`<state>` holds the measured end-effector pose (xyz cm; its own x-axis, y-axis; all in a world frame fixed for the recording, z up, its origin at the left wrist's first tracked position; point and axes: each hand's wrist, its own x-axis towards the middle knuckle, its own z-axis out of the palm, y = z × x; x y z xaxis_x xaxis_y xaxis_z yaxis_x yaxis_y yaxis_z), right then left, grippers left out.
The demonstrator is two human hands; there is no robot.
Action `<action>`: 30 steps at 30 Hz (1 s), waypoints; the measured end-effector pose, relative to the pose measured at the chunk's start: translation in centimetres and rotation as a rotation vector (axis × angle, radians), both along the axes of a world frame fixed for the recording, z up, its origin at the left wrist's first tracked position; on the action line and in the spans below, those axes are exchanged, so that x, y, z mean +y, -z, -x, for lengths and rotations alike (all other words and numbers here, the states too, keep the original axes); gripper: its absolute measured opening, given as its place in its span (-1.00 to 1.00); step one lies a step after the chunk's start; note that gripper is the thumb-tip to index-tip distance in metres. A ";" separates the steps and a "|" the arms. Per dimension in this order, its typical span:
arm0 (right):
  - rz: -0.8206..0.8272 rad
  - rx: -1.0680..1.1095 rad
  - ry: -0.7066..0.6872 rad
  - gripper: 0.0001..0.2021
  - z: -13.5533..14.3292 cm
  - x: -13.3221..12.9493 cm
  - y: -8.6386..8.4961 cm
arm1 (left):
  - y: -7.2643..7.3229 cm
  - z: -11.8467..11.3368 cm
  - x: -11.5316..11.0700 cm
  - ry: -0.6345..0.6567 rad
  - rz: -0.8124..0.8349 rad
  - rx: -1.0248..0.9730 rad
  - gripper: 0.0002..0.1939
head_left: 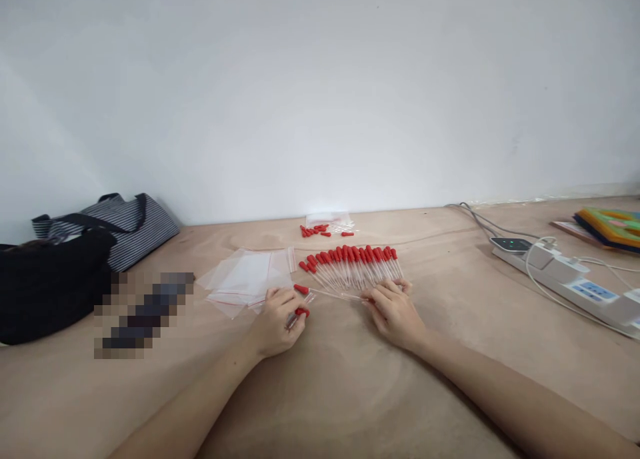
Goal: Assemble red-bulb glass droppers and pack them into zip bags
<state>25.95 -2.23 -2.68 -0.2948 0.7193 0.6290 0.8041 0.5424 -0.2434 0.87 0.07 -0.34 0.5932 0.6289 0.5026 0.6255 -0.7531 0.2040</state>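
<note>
A row of droppers point(357, 254) with red rubber bulbs and clear tubes lies fanned side by side, bulbs away from me. Closer to me, one dropper point(301, 289) lies crosswise, its bulb to the left and its tube running right to the fingertips of my right hand point(395, 312). That hand is curled, its fingers closed at the tube's tip. My left hand point(277, 322) is closed around at least one dropper with a red bulb point(302, 311); its fingers hide how many. Beside it, clear zip bags point(250, 276) with red lines lie in an overlapping pile.
Farther back are loose red bulbs point(313, 231) and a clear bag point(327, 219) by the wall. A striped bag point(145, 229) and a black bag point(50, 282) stand left. To the right lie a power strip point(575, 282) with cables, and colourful flat items point(610, 226).
</note>
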 end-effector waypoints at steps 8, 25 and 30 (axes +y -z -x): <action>0.061 -0.003 -0.035 -0.81 0.7 0.2 0.2 | 1.7 -1.4 0.4 0.070 0.059 0.036 -0.90; 0.114 0.026 -0.130 -0.85 2.7 -0.9 -0.3 | 0.7 -1.9 -0.9 -0.058 0.047 -0.062 -0.90; 0.118 0.065 -0.130 -0.83 2.8 -1.0 -0.3 | 0.7 -2.2 -1.3 -0.068 0.015 -0.085 -0.87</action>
